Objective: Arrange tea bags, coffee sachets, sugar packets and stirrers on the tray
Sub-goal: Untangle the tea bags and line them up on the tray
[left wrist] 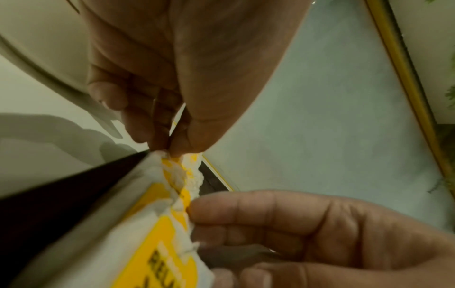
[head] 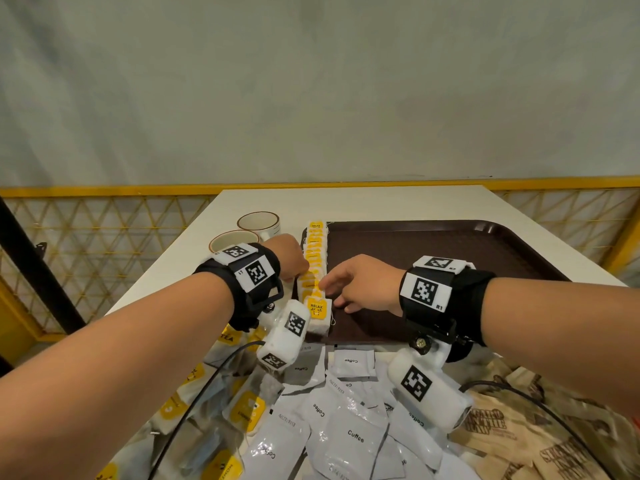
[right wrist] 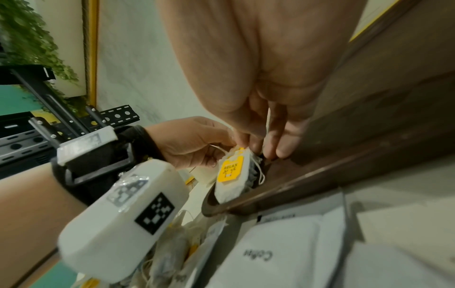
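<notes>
A brown tray (head: 433, 251) lies on the white table. Along its left edge stands a row of tea bags (head: 313, 265) with yellow tags; the nearest one (head: 317, 311) reads RELAX and leans over the tray's front rim (right wrist: 283, 193). My left hand (head: 300, 271) is on the left of the row, with thumb and fingers pinching the top of a tea bag (left wrist: 176, 165). From the tray side my right hand (head: 323, 285) lays fairly straight fingertips (left wrist: 204, 210) against the row. In the right wrist view its fingers (right wrist: 283, 144) point down beside the RELAX tea bag (right wrist: 231, 171).
Two cups (head: 258, 221) (head: 232, 241) stand left of the tray. Near me lie heaps of loose tea bags (head: 214, 410), white coffee sachets (head: 349, 434) and brown sugar packets (head: 540, 441). Black cables cross them. A yellow mesh railing (head: 104, 230) surrounds the table.
</notes>
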Demonstrator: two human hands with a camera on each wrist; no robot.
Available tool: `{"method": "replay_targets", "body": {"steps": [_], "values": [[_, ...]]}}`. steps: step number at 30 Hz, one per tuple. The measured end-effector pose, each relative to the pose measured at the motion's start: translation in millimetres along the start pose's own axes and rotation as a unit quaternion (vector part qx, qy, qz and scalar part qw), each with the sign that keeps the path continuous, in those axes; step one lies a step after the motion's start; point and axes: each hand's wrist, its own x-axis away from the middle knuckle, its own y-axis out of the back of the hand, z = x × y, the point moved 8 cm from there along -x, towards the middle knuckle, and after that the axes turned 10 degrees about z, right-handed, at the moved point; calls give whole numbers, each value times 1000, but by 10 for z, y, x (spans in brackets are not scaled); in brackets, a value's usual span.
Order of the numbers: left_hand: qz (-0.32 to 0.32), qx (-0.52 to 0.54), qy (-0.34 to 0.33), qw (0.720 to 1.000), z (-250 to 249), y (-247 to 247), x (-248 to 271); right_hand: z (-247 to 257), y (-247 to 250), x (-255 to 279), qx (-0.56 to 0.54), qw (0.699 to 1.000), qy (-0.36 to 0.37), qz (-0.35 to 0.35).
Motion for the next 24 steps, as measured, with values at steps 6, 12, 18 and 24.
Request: {"method": "replay_targets", "body": {"steps": [6,12,18,24], "values": [[-18,-21,-15,999,-6,15,-11,-22,10,-16,-7,1000,-5,-4],[-84,51,-54,994,46,128,48,-96,115,-3,-108,992,-18,-62],[-62,75,-80,992,62,62,137,-64,39,-110,-94,994,-9,-52],[-83,84,-90,989,47,79,141,-78,26,-230,-57,996,-11,-74]]}}
